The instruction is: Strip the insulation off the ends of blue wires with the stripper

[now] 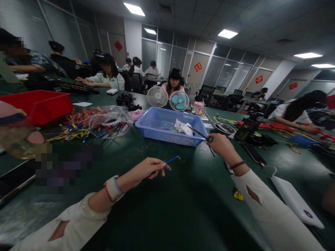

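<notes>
My left hand (147, 170) pinches a blue wire (171, 160) above the green table. The wire points right, and bare copper shows at its tip. Farther right, my right hand (222, 146) is closed on a slim dark metal tool (199, 132). That tool reaches left over the near right corner of the blue plastic basket (167, 137); its exact kind is hard to make out. Inside the basket are crumpled white pieces (184, 127) and small coloured scraps. Some thin copper strands (138, 151) lie on the table between my left hand and the basket.
Left of the basket lie bundled coloured wires (75, 130), a clear plastic bag (111, 120) and a red bin (39, 106). Two small fans (179, 101) stand behind it. At right are a phone (253, 153), a white power bank (297, 200) and a yellow scrap (238, 194). Several people work around.
</notes>
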Demonstrator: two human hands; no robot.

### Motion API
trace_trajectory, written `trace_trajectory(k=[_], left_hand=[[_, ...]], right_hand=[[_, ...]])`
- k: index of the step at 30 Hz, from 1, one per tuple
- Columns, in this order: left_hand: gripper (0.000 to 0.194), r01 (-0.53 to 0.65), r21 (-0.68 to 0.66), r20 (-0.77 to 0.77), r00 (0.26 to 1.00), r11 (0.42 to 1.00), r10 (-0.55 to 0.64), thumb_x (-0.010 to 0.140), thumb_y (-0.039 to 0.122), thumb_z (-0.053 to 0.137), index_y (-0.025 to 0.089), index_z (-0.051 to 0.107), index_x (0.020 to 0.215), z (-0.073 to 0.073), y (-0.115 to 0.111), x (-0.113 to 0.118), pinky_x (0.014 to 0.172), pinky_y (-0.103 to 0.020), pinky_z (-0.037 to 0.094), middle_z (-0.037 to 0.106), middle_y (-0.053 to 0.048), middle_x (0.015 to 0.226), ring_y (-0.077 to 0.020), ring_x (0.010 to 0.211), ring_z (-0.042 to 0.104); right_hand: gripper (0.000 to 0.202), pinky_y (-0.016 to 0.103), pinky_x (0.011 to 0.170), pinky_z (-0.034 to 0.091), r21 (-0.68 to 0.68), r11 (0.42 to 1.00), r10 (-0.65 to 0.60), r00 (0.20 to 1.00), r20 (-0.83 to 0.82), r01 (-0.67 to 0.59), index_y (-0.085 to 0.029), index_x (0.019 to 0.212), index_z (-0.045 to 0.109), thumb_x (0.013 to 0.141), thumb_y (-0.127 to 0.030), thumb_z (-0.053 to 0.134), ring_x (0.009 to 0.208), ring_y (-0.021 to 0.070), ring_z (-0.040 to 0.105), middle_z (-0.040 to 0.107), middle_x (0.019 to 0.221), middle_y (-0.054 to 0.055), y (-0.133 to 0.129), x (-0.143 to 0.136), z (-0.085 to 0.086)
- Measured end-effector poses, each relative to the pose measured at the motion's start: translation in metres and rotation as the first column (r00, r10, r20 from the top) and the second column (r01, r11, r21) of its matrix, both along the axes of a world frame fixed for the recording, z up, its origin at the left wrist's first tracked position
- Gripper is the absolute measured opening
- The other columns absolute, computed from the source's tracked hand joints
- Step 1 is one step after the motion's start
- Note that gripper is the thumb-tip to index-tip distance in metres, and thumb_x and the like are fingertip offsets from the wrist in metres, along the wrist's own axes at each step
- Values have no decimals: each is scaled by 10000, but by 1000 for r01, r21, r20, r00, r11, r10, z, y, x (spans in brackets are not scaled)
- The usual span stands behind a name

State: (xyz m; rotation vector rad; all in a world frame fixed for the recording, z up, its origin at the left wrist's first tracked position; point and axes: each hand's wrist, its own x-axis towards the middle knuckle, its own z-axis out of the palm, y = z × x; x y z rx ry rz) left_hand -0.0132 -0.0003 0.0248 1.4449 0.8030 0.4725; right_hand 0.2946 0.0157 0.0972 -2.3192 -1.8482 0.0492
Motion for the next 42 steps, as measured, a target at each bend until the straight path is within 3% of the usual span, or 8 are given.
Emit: trace_trajectory(k=[8, 12, 16, 21, 25, 32, 38, 42], left_hand=[[388, -4, -20, 7, 1000, 1000, 4, 857, 453, 555, 121, 700, 997, -3, 2, -1, 428, -199, 220, 620, -22, 729, -58, 473, 364], [418, -13, -22, 30, 999, 1000, 14, 867, 461, 543, 137, 672, 1098, -7, 4, -2, 434, -196, 211, 580, 5, 687, -59, 472, 349], [421, -25, -20, 28, 999, 999, 26, 867, 467, 538, 145, 673, 1100, -10, 6, -2, 437, -198, 214, 569, 9, 677, -62, 473, 344], [441, -18, -26, 21, 1000, 999, 19, 860, 499, 541, 144, 682, 1080, -7, 5, -2, 438, -200, 225, 592, -3, 687, -63, 474, 347], [445, -19, -19, -14, 1000, 1000, 18, 854, 515, 543, 124, 693, 1001, -3, 3, -2, 427, -201, 221, 606, -8, 685, -59, 463, 349], [328, 3, -1, -2, 1000, 1000, -3, 854, 425, 581, 125, 681, 942, -2, 4, -2, 460, -194, 308, 702, -75, 952, -95, 597, 568], [273, 10, 2, 40, 999, 1000, -10, 837, 390, 616, 129, 641, 912, -4, 3, 0, 488, -208, 399, 708, -83, 967, -145, 698, 653], [251, -19, 56, 19, 1000, 998, 18, 824, 375, 627, 135, 594, 890, -5, 2, 3, 479, -208, 416, 707, -83, 963, -154, 697, 672]], right_hand=[[178, 171, 377, 344, -232, 964, 44, 939, -342, -130, -107, 745, 667, 828, -258, 622, 351, 66, 445, 530, 439, -31, 20, 1, 15], [125, 121, 345, 387, -326, 910, -148, 535, -832, -255, -91, 802, 635, 865, -184, 580, 361, 37, 467, 667, 606, 15, 21, 1, 6], [152, 131, 448, 521, -362, 885, -344, 113, -932, -293, -83, 949, 586, 935, -134, 443, 462, 65, 608, 721, 740, 68, 18, -2, -3], [210, 132, 520, 556, -332, 899, -380, -133, -915, -284, -80, 1041, 537, 976, -133, 345, 506, 73, 651, 720, 742, 75, 11, -12, -18], [120, 180, 519, 575, -198, 954, -214, -44, -976, -226, -107, 1014, 536, 931, -139, 456, 561, 106, 676, 725, 835, 103, -1, -21, -33], [284, 286, 574, 589, 91, 976, 154, 331, -931, -198, -153, 1066, 546, 824, -282, 619, 663, 172, 701, 680, 989, 93, -29, -37, -57], [354, 387, 811, 533, 393, 899, 403, 718, -568, -193, -204, 1181, 555, 835, -276, 552, 819, 188, 677, 652, 1083, 82, -37, -37, -88], [451, 410, 895, 486, 471, 845, 450, 814, -367, -254, -213, 1252, 530, 802, -200, 552, 968, 214, 619, 608, 1172, 103, -41, -37, -94]])
